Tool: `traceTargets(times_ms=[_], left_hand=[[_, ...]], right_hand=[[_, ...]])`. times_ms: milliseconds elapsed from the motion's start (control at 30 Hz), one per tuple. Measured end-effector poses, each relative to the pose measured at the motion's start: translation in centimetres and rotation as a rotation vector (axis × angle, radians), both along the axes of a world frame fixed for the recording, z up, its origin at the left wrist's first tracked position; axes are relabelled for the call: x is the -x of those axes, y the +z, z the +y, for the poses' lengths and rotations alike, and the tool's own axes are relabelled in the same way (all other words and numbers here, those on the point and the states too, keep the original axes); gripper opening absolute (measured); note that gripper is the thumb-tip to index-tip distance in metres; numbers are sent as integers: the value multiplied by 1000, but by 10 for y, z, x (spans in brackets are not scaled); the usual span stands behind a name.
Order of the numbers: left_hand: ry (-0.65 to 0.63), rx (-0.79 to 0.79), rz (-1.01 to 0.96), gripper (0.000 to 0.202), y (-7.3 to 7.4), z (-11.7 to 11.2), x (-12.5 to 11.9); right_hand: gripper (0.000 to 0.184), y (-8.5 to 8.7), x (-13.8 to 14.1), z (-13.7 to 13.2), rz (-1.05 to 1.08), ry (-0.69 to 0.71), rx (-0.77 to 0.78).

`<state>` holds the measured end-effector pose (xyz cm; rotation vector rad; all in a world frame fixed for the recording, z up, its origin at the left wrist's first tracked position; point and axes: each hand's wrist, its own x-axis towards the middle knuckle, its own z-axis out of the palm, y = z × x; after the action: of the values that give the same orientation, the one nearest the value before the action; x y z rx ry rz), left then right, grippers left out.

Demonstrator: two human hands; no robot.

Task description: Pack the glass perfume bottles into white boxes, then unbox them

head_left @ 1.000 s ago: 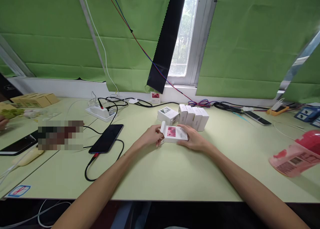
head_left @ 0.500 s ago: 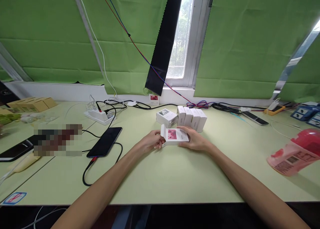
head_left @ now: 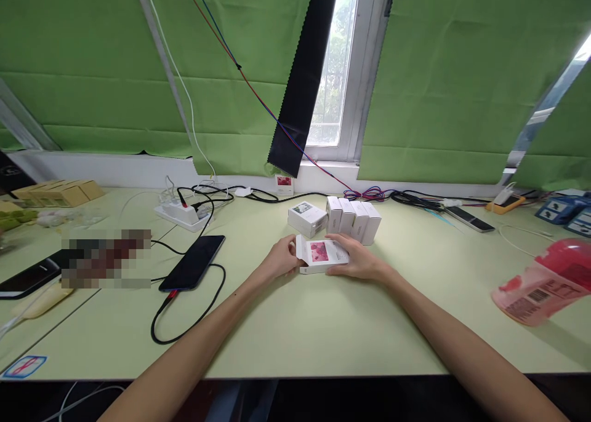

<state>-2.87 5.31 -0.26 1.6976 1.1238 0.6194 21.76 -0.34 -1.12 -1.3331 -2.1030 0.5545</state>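
A small white cardboard box (head_left: 324,253) with a pink flower picture lies low over the table in front of me, its left end flap raised. My right hand (head_left: 357,257) grips the box at its right end, thumb on the near side and fingers along the far side. My left hand (head_left: 282,257) is at the left end, its fingers curled against the raised flap and partly hidden behind it. Just beyond stand several upright white boxes (head_left: 354,218) in a row. Beside them another white box (head_left: 306,218) with a dark picture lies flat.
A black phone (head_left: 192,263) with a cable lies to the left, near a white power strip (head_left: 181,214). On the right stands a pink canister (head_left: 538,283). Dark cables (head_left: 415,199) and another phone (head_left: 470,218) lie towards the back. Yellow boxes (head_left: 60,192) sit far left.
My left hand has moved slightly up and its fingers have closed in behind the flap. The box's left end has shifted a little, while my right hand keeps its hold.
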Motion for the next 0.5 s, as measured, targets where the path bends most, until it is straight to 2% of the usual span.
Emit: traceTargets(times_ms=[167, 300, 400, 500], left_hand=[[-88, -160, 21, 28, 0, 0, 1], [-98, -214, 25, 13, -12, 2, -4], [-113, -210, 5, 12, -19, 4, -8], [-165, -194, -13, 17, -13, 10, -3]], right_hand=[[81, 1, 1, -1, -1, 5, -10], [79, 0, 2, -1, -4, 18, -21], [83, 0, 3, -1, -16, 23, -24], [88, 2, 0, 0, -43, -17, -8]])
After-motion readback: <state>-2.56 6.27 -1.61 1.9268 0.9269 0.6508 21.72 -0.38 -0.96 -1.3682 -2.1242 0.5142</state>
